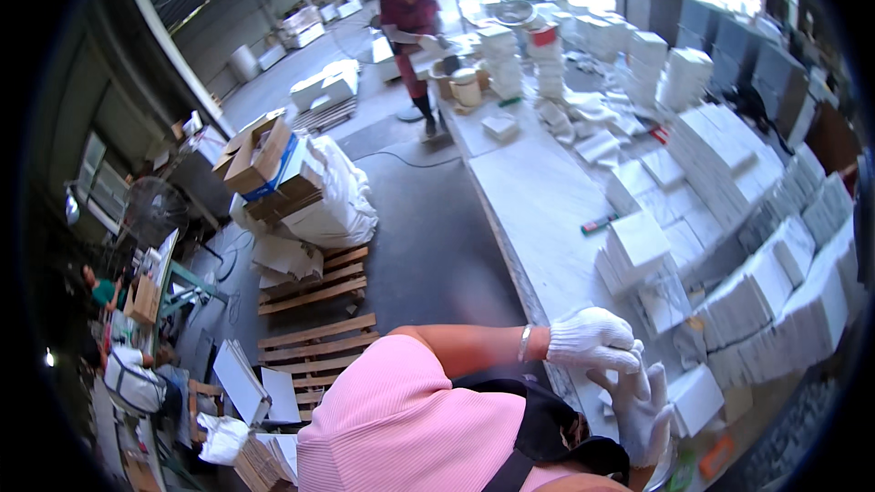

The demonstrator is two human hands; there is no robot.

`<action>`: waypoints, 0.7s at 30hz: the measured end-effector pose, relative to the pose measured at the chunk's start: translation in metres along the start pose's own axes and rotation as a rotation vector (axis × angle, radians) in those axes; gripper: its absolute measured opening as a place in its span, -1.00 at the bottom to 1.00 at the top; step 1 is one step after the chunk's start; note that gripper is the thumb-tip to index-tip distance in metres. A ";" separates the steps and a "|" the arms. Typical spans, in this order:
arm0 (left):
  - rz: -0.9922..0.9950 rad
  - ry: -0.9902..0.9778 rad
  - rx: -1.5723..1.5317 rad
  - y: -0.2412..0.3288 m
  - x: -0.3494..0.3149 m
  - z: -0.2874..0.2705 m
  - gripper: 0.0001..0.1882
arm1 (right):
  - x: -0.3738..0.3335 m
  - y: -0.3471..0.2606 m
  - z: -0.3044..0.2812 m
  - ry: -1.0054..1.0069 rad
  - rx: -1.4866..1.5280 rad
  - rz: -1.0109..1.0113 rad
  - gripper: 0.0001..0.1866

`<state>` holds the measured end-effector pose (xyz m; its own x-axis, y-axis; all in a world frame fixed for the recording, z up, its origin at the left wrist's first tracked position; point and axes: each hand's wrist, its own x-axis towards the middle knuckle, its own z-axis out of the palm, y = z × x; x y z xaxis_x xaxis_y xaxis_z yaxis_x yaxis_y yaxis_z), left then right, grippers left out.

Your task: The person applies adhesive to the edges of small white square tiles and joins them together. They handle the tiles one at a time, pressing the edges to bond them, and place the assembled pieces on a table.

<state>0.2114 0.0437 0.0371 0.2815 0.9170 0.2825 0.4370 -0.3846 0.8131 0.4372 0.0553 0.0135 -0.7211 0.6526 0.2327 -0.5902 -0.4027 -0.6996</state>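
Both my hands wear white knitted gloves and meet in front of me, over the near end of a long white-topped workbench (524, 187). My left hand (591, 339) has its fingers curled in, pressed against the fingertips of the right one. Whether it pinches the right glove there is hidden. My right hand (643, 410) is raised with its fingers spread apart. Close beyond my hands stands a stack of square white tiles (638, 251). Beside the right hand, a white block (695, 399) sits low at the bench's near end.
Rows of stacked tiles (775, 296) line the right side. A green tube (600, 224) lies on the bench. Further along are a beige bucket (466, 87) and a co-worker (412, 27). On the left are wooden pallets (319, 346), an opened cardboard box (258, 155) and a fan (155, 208).
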 end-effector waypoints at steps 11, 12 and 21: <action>-0.272 0.020 -0.084 -0.012 -0.037 -0.037 -0.51 | 0.044 0.018 0.009 -0.002 -0.261 0.193 -0.22; -0.204 0.025 0.046 -0.006 -0.035 -0.037 -0.49 | 0.046 0.017 0.008 -0.004 -0.302 0.247 -0.20; -0.106 -0.099 0.457 -0.004 -0.037 -0.051 -0.66 | 0.045 0.016 0.029 -0.133 -0.070 0.333 -0.19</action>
<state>0.1553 0.0171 0.0496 0.2854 0.9479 0.1418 0.7924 -0.3166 0.5214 0.3845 0.0596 0.0319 -0.9131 0.4021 0.0672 -0.2924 -0.5310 -0.7953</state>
